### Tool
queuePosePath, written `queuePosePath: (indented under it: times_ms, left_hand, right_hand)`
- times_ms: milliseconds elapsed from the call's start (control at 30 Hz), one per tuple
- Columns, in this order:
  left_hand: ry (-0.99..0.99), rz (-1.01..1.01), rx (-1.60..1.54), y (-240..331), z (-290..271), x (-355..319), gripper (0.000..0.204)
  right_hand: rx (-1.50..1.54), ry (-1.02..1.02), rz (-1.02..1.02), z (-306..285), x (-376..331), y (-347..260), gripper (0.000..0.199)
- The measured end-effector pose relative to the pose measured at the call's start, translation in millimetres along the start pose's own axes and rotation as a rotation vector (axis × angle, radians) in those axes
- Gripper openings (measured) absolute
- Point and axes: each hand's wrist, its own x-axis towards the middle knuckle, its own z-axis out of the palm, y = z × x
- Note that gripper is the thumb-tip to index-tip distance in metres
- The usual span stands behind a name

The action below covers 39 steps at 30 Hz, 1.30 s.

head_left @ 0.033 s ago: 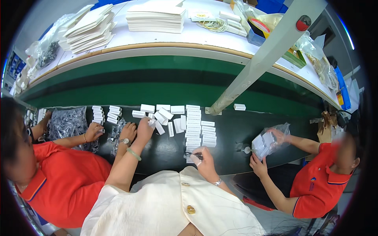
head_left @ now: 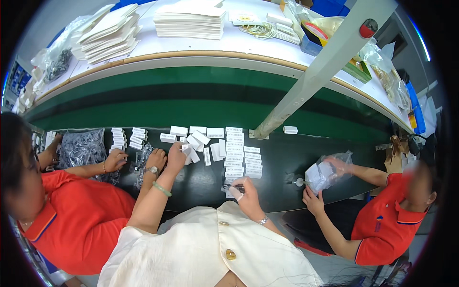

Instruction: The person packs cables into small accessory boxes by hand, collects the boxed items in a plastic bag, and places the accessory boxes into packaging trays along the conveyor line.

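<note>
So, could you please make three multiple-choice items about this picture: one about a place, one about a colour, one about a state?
1. Where does the left hand rest?
A. On the loose small white boxes on the dark work surface
B. On the stack of white sheets up on the shelf
C. On the grey post

2. What colour is the bracelet on the left wrist?
A. Red
B. Green
C. Black

3. What is the state of the right hand?
A. Open and flat, holding nothing
B. Closed around a small dark, pen-like tool
C. Out of view

Answers:
1. A, the fingers lie among the scattered boxes.
2. B, a pale green band circles the forearm.
3. B, the fingers pinch the tool over a white box, near the neat column of boxes.
</note>
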Motion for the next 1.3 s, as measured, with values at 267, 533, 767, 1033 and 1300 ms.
queuePosePath:
  times_ms: [267, 533, 767, 1033, 1300]
  left_hand:
    - [-0.377, -0.478, -1.246, 126.1, -15.5, -73.8, 0.035]
    - [-0.597, -0.444, -1.202, 109.5, -30.2, -109.2, 0.025]
    - [-0.717, -0.538, -1.078, 111.8, -31.0, -126.8, 0.019]
    - [-0.629, -0.489, -0.981, 126.2, -27.2, -125.1, 0.011]
    - [-0.548, -0.254, -0.771, 146.3, -6.9, -126.5, 0.01]
  right_hand:
    - [0.034, -0.091, -0.177, 16.4, 14.3, -34.4, 0.019]
    - [0.234, 0.055, 0.009, 13.6, -2.3, -16.4, 0.018]
    - [-0.201, -0.183, -0.337, -6.4, -5.3, -42.9, 0.017]
    - [-0.112, -0.236, -0.279, -3.7, -11.4, -40.6, 0.025]
    - [-0.017, -0.036, -0.248, 15.1, -13.3, -17.5, 0.065]
